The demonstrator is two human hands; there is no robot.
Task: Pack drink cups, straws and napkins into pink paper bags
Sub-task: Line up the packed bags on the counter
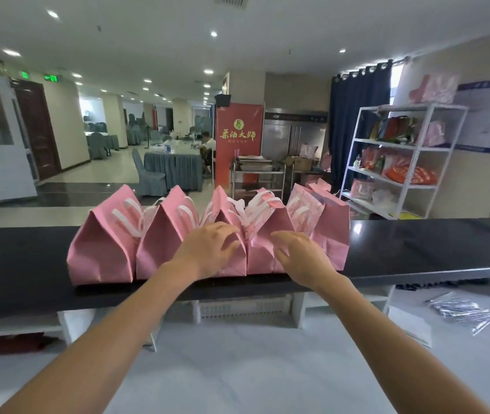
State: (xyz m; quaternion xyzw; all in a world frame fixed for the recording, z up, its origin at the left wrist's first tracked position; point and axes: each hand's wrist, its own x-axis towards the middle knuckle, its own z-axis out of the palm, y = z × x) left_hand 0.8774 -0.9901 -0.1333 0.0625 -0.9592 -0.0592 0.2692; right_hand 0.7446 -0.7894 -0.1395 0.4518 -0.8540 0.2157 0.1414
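Observation:
Several pink paper bags with white handles stand side by side in a row on the black counter, their tops folded to a peak. The leftmost bag and the rightmost bag bracket the row. My left hand is stretched out in front of the third bag, fingers relaxed and lightly curved, holding nothing. My right hand reaches in front of the fourth bag with fingers spread. Whether the fingertips touch the paper I cannot tell. No cups or napkins are visible.
A bundle of wrapped straws lies on the white lower worktop at the right. Behind the counter stand a white shelf rack with bags, a metal trolley and a red banner. A person sits at a far table.

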